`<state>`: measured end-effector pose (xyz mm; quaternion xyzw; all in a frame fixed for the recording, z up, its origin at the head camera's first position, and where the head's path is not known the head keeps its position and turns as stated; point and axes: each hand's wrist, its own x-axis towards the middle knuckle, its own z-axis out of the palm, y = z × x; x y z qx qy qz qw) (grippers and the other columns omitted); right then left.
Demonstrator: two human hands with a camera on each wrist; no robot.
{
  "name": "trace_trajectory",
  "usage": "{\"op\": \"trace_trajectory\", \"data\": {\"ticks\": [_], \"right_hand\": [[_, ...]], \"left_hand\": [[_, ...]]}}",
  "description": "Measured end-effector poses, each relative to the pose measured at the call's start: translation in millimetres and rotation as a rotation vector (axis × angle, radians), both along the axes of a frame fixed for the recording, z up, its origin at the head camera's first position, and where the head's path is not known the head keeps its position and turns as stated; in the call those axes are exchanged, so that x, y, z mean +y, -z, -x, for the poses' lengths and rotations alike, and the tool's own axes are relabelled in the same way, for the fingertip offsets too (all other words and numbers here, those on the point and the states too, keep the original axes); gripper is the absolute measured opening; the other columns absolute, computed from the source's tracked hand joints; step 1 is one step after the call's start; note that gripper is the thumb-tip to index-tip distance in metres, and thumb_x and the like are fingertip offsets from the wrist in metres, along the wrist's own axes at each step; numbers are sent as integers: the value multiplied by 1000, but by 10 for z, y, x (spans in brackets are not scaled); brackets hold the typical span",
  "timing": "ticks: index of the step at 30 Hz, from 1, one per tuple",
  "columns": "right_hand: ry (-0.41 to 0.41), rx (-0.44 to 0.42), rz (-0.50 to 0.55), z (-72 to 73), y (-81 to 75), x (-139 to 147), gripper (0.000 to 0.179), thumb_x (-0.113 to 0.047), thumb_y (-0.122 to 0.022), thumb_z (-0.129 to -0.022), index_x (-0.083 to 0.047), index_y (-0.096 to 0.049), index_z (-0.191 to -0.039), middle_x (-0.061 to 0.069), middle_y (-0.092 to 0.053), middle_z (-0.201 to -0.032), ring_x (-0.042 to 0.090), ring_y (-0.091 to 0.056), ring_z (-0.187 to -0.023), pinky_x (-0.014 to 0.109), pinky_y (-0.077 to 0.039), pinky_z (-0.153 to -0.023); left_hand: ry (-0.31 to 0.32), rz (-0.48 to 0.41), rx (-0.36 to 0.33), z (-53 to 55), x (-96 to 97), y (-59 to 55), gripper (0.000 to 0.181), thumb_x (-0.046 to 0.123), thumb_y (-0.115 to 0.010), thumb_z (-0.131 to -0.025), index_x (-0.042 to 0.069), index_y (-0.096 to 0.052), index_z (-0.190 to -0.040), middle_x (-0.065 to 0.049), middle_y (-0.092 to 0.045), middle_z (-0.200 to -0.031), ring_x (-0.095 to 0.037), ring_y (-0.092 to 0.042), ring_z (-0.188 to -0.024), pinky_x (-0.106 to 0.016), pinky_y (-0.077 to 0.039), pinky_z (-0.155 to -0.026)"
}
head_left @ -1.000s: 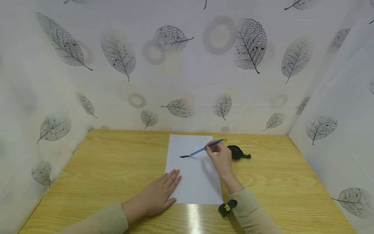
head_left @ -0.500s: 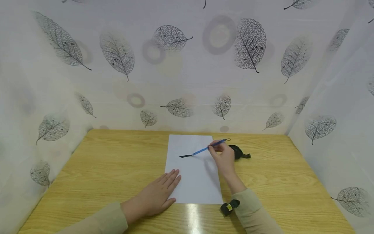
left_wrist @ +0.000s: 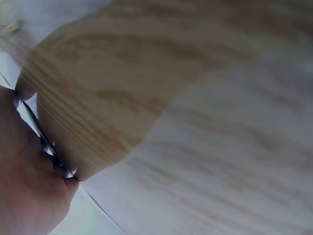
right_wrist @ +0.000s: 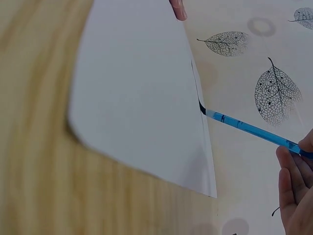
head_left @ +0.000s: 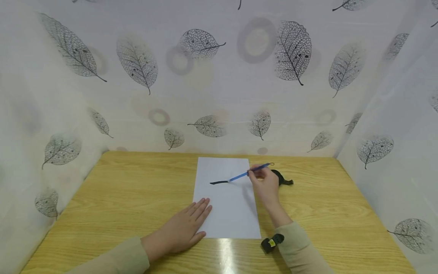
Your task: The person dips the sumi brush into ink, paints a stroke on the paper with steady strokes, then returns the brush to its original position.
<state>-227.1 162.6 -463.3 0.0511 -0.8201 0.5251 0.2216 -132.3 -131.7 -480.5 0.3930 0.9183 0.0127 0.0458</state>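
A sheet of white paper (head_left: 227, 217) lies on the wooden table, with a black brush stroke (head_left: 218, 182) across its upper part. My right hand (head_left: 267, 188) pinches a blue paintbrush (head_left: 239, 176) that has a loop at its back end. In the right wrist view the brush (right_wrist: 254, 129) slants down, its dark bristles (right_wrist: 202, 108) touching the paper. My left hand (head_left: 186, 228) rests flat on the paper's lower left edge, fingers straight. The left wrist view shows part of that hand (left_wrist: 29, 181) along the sheet's edge.
A rounded black object (head_left: 280, 177) with a short stem is partly hidden behind my right hand. Beside the right cuff sits a small black device (head_left: 272, 243) with a yellow patch. Leaf-patterned sheeting (head_left: 226, 95) encloses the table (head_left: 143, 182) behind and at the sides.
My right hand has moved a little to the right with the paintbrush, and the black stroke has grown longer that way. My left hand stays put on the paper.
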Motion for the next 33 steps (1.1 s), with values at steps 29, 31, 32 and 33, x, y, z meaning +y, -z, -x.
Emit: {"op": "trace_trajectory", "data": {"ticks": [29, 31, 32, 33], "right_hand": [[42, -26, 19, -38, 21, 228, 7, 1, -75, -95, 4, -75, -101, 22, -80, -93, -11, -64, -73, 8, -56, -71], [43, -29, 21, -47, 20, 244, 7, 2, -75, -95, 3, -75, -102, 22, -80, -93, -11, -64, -73, 8, -56, -70], [44, -29, 22, -50, 21, 252, 7, 2, -75, -95, 4, -75, -102, 22, -80, -93, -11, -64, -73, 8, -56, -70], [46, -30, 20, -51, 23, 260, 7, 2, -75, -95, 3, -75, -102, 22, -80, -93, -11, -64, -73, 8, -56, -70]], "left_hand": [[-9, -4, -21, 9, -3, -9, 69, 45, -40, -113, 1, -31, -166, -20, -24, -176, -33, -27, -164, -47, -34, -131], [-7, -9, -18, 6, -3, -7, 69, 45, -40, -113, 1, -31, -166, -20, -24, -176, -34, -28, -163, -47, -34, -131], [-7, -10, -18, 5, -3, -7, 69, 45, -41, -113, 1, -31, -166, -20, -24, -176, -34, -28, -163, -47, -34, -131], [-5, -12, -17, 4, -3, -7, 69, 44, -41, -113, 1, -31, -166, -20, -24, -176, -34, -28, -163, -47, -34, -131]]}}
